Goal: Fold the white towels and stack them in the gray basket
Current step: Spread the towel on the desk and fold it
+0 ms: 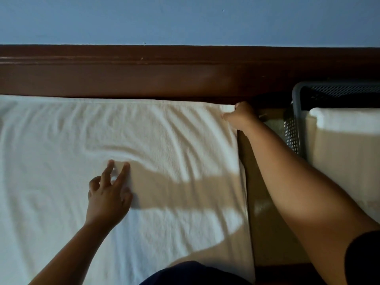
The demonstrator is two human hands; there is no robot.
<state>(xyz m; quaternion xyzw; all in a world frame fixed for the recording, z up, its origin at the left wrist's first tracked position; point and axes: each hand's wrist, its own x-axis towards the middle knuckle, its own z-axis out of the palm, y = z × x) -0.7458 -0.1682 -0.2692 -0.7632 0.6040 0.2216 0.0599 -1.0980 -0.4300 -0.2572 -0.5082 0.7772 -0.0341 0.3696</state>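
Lying spread and wrinkled, a white towel (pixel 164 140) reaches back to the dark brown wooden board (pixel 144 75) under the blue wall (pixel 164 17). The right hand (pixel 240 116) has its grip pinched on the towel's far right corner, thumb and curled fingers closed on the cloth. The left hand (pixel 107 194) rests on the towel's middle, well apart from that corner, fingers mostly straight and spread, holding nothing. A tan strip (pixel 265 233) beside the towel's right edge may be a tabletop. Beyond it stands the gray basket (pixel 296 95), a folded white towel (pixel 345 124) inside.
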